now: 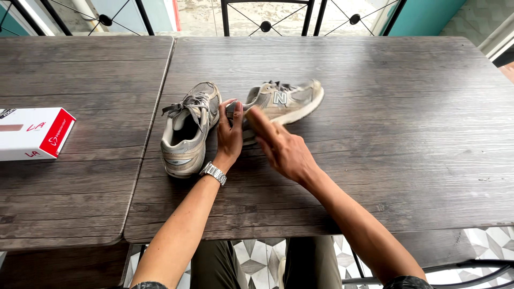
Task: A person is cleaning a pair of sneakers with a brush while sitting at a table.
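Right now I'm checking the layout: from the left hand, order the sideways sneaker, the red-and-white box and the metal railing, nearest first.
1. Sideways sneaker: at the left hand's fingers, just right.
2. Red-and-white box: far left, on the neighbouring table.
3. Metal railing: beyond the table's far edge.

left hand touching right sneaker heel | right hand blurred beside it | left sneaker upright

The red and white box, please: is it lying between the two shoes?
No, the box lies on the left table, apart from both shoes.
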